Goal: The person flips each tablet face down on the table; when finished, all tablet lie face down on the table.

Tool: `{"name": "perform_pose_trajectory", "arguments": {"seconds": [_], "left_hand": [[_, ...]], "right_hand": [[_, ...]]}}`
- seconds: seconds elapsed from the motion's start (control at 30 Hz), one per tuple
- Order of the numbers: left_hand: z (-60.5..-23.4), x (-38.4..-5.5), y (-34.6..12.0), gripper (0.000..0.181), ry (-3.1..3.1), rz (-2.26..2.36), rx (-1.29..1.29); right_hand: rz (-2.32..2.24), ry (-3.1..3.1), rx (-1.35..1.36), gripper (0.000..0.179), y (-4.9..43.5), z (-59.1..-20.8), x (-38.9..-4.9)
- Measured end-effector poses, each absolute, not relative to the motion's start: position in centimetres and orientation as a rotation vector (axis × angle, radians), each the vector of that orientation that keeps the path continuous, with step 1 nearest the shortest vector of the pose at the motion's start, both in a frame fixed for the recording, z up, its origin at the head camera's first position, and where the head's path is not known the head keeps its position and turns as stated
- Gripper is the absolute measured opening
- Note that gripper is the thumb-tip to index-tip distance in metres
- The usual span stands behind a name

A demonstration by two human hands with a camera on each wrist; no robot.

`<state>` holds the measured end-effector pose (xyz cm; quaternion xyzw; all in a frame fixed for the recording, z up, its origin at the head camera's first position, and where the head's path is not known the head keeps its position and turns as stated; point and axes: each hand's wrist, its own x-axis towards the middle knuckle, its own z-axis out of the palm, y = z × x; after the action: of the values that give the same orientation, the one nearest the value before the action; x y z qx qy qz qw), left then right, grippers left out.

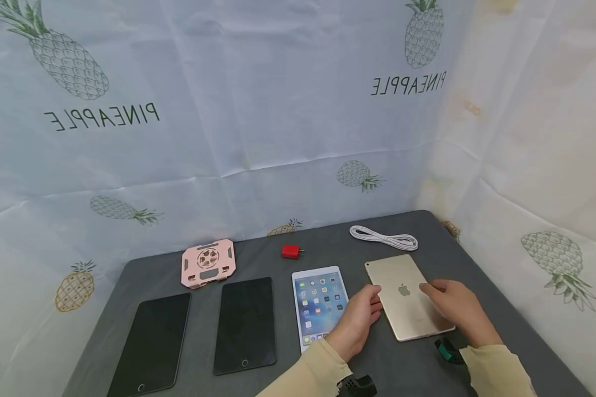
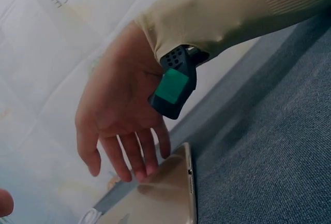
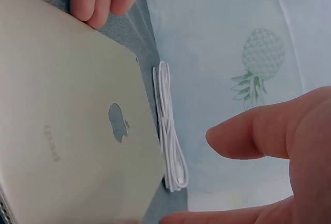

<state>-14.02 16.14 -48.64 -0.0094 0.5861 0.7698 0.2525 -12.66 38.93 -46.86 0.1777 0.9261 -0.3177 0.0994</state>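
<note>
Beige fabric sleeves (image 1: pixel 308 372) enter at the lower edge of the head view, leading to both hands. Between the hands, a gold rectangular metal tablet (image 1: pixel 402 309) lies logo side up on the dark grey table (image 1: pixel 347 253). Left hand (image 1: pixel 357 318): fingers and thumb relaxed, placed at the tablet's left long edge, gripping nothing (fingertip contact cannot be confirmed). Right hand (image 1: pixel 457 309): spread, with thumb well apart from the nearly straight fingers, positioned at the opposite long edge; it has hold of nothing.

Beside the left hand, partly covered by it, is a white tablet with a lit screen (image 1: pixel 320 303). Farther left are a black glass-fronted tablet (image 1: pixel 245 325) and a second black tablet (image 1: pixel 151 342). Along the rear, left to right: a pink flat panel with cutouts (image 1: pixel 192 263), a red box-shaped plug (image 1: pixel 291 252) and a coiled white cable (image 1: pixel 383 238).
</note>
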Motion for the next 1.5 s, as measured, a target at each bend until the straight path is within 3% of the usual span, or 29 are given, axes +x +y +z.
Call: {"name": "perform_pose_trajectory", "arguments": {"seconds": [0.47,0.6,0.7,0.9,1.23,1.5], "left_hand": [[-48.3,-13.6,16.2,0.063,1.607,2.081,-0.031],[-48.3,-13.6,15.5,0.064,1.584,2.088,-0.006],[-47.9,-13.7,14.2,0.065,1.600,2.091,0.053],[-46.3,-14.2,9.9,0.070,1.765,2.084,0.136],[-46.4,-14.4,2.3,0.078,2.060,1.999,-0.055],[-47.0,-14.0,0.4,0.072,2.022,1.972,-0.073]], "right_hand": [[-0.880,2.756,0.513,0.073,37.4,-46.4,-12.4],[-0.788,2.755,0.522,0.082,36.0,-46.5,-12.8],[-0.737,2.828,0.522,0.087,34.5,-46.3,-13.2],[-0.844,3.010,0.350,0.070,30.1,-45.5,-14.2],[-0.960,2.961,0.097,0.067,22.5,-46.0,-14.7],[-0.908,2.906,0.099,0.068,20.0,-46.6,-14.9]]}}
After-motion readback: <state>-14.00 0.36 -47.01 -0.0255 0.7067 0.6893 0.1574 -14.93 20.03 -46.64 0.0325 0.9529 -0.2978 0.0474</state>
